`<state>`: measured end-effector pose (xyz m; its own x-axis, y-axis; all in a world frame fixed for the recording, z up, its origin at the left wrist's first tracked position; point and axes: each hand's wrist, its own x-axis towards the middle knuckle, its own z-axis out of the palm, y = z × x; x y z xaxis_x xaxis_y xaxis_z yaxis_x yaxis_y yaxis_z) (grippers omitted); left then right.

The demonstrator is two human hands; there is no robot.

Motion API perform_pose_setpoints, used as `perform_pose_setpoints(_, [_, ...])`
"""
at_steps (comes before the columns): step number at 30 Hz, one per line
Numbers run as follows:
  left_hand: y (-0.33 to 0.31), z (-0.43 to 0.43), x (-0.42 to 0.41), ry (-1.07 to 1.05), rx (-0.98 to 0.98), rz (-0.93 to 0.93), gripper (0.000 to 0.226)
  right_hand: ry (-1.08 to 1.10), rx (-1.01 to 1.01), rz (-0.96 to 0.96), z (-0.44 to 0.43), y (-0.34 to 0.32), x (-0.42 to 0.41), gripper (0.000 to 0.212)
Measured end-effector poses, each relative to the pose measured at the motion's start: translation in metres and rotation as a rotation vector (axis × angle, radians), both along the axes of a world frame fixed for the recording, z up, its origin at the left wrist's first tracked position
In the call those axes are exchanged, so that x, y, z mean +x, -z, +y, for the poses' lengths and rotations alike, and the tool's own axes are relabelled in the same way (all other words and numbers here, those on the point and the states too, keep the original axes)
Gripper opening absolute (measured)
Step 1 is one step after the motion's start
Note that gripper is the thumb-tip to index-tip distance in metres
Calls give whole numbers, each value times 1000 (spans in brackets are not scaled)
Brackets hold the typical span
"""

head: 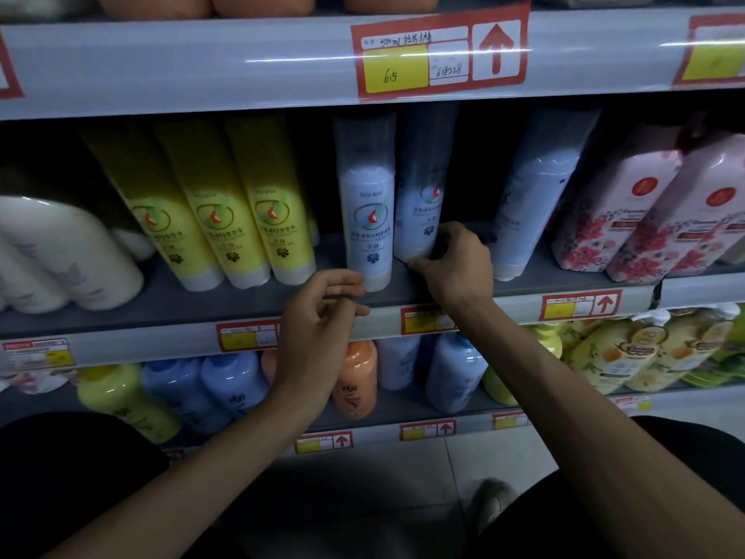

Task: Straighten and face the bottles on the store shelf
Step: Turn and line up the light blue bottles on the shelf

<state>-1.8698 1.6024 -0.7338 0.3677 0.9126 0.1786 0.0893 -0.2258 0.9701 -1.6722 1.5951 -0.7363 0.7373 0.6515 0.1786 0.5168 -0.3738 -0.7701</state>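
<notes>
On the dim grey shelf (242,306), the right hand (453,264) is gripping a leaning bottle (421,195) by its base, just right of the upright blue bottle (367,211). The left hand (322,316) is hovering loose and empty just below that bottle.

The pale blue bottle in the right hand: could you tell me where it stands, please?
Head view, middle shelf, right of centre: the pale blue bottle stands right of its front-facing twin, with the right hand gripping its base.
</notes>
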Motion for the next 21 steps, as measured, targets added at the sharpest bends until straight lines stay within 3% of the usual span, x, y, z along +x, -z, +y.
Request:
perform_pose_setpoints(14, [2,-3,6,8,-25,11,30,98,-43,-53,14,-1,-14,59])
perform_pose_setpoints(21, [4,-2,8,11,-31,2,31,66,-47,-71,17,4,-8,49])
